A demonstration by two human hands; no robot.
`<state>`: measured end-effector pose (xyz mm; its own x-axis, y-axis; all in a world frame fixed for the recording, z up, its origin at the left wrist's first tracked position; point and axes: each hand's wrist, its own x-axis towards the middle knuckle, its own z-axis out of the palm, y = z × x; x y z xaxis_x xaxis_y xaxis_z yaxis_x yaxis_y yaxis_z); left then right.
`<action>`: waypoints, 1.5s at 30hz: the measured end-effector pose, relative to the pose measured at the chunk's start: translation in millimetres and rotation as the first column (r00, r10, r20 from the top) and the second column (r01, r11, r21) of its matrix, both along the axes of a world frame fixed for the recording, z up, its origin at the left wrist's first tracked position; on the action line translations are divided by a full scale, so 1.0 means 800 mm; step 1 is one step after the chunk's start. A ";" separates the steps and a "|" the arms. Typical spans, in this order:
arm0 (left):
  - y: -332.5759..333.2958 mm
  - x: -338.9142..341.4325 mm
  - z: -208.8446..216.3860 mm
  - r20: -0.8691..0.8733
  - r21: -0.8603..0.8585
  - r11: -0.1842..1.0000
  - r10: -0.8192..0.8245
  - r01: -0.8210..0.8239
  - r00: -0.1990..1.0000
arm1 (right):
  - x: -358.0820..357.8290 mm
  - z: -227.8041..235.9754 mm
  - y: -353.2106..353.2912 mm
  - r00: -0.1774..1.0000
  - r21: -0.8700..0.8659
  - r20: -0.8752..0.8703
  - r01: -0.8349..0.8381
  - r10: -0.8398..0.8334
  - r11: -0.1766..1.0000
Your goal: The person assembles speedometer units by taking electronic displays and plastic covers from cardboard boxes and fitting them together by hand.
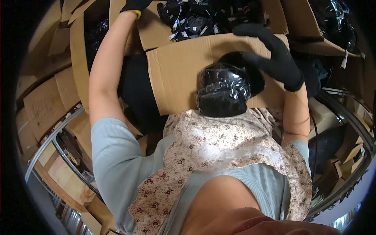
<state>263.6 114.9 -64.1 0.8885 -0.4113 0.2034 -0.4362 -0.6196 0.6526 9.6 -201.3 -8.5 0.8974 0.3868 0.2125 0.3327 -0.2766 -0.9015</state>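
Glossy black plastic-wrapped helmet (223, 92) resting against floral apron (219, 152), in front of cardboard flap (176, 74). Right hand (270, 53), black-gloved, fingers spread and draped over the helmet's far side. Left hand (135, 6), gloved, reaching up past the frame edge; grip impossible to tell. Beyond, open cardboard box (156, 31) holding black parts with white tags (196, 19). More cartons and metal racking (55, 137) all around.

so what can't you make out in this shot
Head view:
- Left hand: cut off by the top edge, so its grip is unknown.
- Wrapped black item: shiny film hides what it is.
- Box contents: small, tangled black parts with white tags.
- Right hand: glove rests on a black dome; palm hidden.
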 end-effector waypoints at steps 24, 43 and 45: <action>-0.010 -0.271 0.037 -0.605 -0.785 0.291 -0.546 -0.546 0.580 | -0.127 0.022 0.048 0.972 -0.318 0.208 -0.037 0.108 0.947; -0.016 -0.349 0.164 0.117 -0.248 0.960 -0.103 0.129 0.988 | -0.068 0.081 0.088 0.939 0.362 -0.316 0.249 -0.133 0.898; -0.015 -0.362 0.166 -0.438 -0.494 0.866 -0.327 0.080 0.838 | -0.069 0.074 0.095 0.967 0.344 -0.249 0.148 -0.062 0.927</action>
<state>-25.7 103.0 68.9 0.8211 -0.5699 -0.0331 -0.0624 -0.1471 0.9871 -45.4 -125.1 51.1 0.9691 0.2246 0.1021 0.0919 0.0557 -0.9942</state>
